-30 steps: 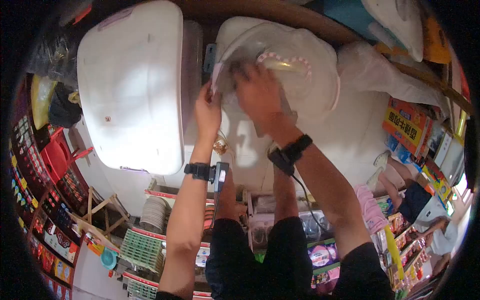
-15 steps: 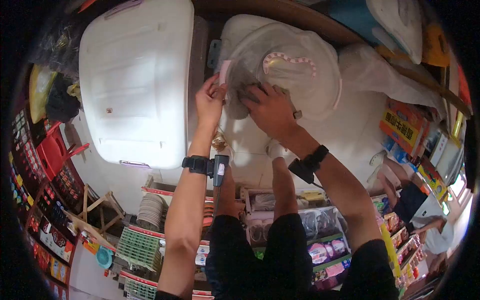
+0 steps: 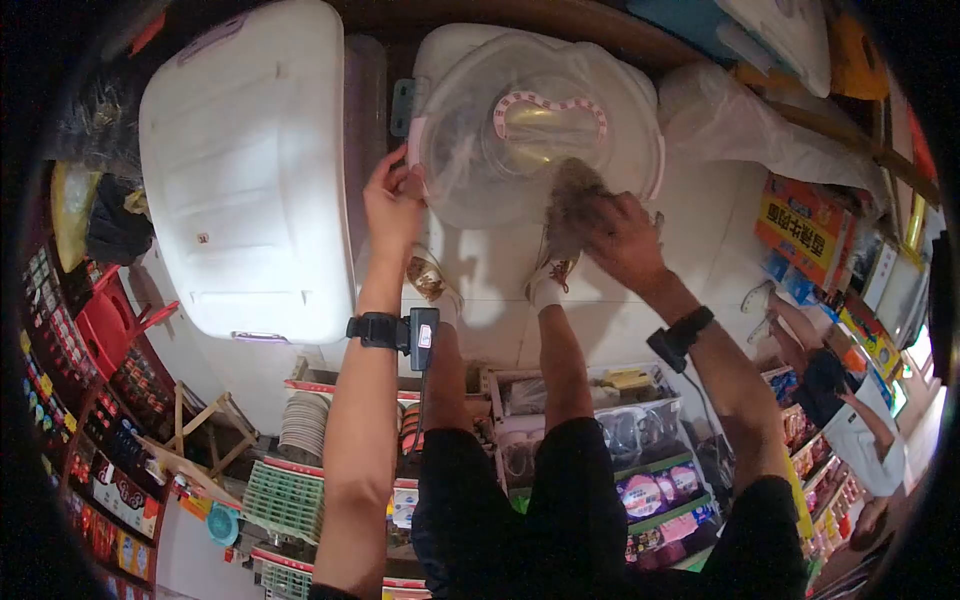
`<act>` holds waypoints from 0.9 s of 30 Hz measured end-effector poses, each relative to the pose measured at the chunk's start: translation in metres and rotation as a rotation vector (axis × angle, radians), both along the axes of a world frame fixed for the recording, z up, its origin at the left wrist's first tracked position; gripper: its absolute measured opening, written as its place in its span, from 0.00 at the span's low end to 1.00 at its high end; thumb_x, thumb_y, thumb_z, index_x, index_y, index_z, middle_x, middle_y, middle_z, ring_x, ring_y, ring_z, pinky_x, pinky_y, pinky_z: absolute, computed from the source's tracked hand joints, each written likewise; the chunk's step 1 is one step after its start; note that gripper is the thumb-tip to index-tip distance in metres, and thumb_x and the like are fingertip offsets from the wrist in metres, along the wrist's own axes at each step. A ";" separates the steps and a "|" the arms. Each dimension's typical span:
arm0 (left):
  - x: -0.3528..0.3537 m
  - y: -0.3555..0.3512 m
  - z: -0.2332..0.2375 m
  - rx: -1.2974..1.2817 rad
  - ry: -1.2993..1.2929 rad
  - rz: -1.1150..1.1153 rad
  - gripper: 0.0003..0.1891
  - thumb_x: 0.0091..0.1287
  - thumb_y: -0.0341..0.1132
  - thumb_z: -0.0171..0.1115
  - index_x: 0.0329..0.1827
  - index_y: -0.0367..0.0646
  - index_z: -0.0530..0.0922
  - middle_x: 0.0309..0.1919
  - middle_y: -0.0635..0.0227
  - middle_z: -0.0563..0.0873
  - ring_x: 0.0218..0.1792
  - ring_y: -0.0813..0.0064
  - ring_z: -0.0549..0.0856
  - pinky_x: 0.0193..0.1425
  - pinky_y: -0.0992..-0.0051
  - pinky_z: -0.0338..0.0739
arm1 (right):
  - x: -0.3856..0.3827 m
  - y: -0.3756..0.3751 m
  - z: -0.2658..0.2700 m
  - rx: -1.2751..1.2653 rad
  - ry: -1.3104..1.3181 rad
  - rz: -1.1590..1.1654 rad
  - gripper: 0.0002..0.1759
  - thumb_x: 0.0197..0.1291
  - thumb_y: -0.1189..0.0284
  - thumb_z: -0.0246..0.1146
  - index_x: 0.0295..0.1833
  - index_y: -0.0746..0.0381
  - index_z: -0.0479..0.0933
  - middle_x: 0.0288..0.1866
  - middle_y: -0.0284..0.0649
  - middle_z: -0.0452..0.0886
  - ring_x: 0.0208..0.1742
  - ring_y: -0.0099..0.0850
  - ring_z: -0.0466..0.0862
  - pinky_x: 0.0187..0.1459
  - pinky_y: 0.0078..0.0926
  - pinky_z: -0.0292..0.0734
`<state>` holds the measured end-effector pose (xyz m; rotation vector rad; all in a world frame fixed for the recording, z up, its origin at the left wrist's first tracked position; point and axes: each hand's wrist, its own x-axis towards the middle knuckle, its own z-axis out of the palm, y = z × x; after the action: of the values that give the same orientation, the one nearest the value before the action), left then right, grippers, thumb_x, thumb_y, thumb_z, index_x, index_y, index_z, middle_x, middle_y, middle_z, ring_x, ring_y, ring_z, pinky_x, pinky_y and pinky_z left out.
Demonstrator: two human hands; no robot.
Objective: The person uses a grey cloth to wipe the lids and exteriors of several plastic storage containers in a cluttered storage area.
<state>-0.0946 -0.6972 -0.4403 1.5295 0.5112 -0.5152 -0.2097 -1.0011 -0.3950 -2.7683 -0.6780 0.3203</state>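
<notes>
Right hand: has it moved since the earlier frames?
Yes. The right hand with its cloth slid rightward across the clear basin, away from the white tub, to its lower rim.

Round translucent basin (image 3: 520, 130), pink rim, plastic-wrapped, upright, facing camera; grey cloth (image 3: 572, 200) against lower right rim.

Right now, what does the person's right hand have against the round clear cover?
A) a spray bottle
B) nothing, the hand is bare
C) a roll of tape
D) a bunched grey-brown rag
D: the right hand presses a bunched grey-brown rag on the round clear cover, while the left hand grips its rim.
</notes>
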 end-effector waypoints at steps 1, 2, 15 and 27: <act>0.004 -0.002 0.006 0.012 0.032 -0.004 0.23 0.74 0.29 0.65 0.72 0.41 0.76 0.48 0.66 0.89 0.42 0.80 0.85 0.42 0.78 0.79 | 0.007 0.022 -0.003 0.048 -0.106 0.100 0.28 0.58 0.64 0.68 0.66 0.43 0.81 0.69 0.38 0.76 0.64 0.44 0.76 0.65 0.51 0.76; 0.006 -0.001 0.010 0.021 0.070 -0.004 0.22 0.74 0.28 0.65 0.71 0.40 0.77 0.48 0.65 0.89 0.41 0.82 0.85 0.40 0.80 0.79 | 0.022 0.052 -0.001 0.076 -0.150 0.116 0.27 0.56 0.65 0.67 0.65 0.44 0.82 0.67 0.37 0.76 0.61 0.42 0.76 0.63 0.48 0.76; 0.005 -0.003 0.015 0.093 0.053 -0.048 0.23 0.76 0.30 0.65 0.73 0.41 0.75 0.49 0.63 0.90 0.47 0.76 0.87 0.48 0.71 0.86 | 0.018 0.027 -0.006 -0.025 -0.074 0.163 0.29 0.59 0.66 0.65 0.68 0.40 0.78 0.64 0.34 0.77 0.63 0.40 0.74 0.65 0.57 0.73; 0.005 0.004 0.013 0.091 0.048 -0.043 0.23 0.77 0.30 0.63 0.74 0.40 0.75 0.52 0.61 0.89 0.51 0.72 0.88 0.52 0.67 0.88 | -0.047 -0.189 0.015 -0.387 0.210 -0.091 0.21 0.60 0.69 0.68 0.60 0.47 0.84 0.65 0.38 0.80 0.67 0.44 0.76 0.69 0.53 0.73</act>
<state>-0.0893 -0.6930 -0.4276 1.6209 0.5463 -0.5697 -0.2563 -1.1901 -0.3797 -3.0494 -0.4776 0.7840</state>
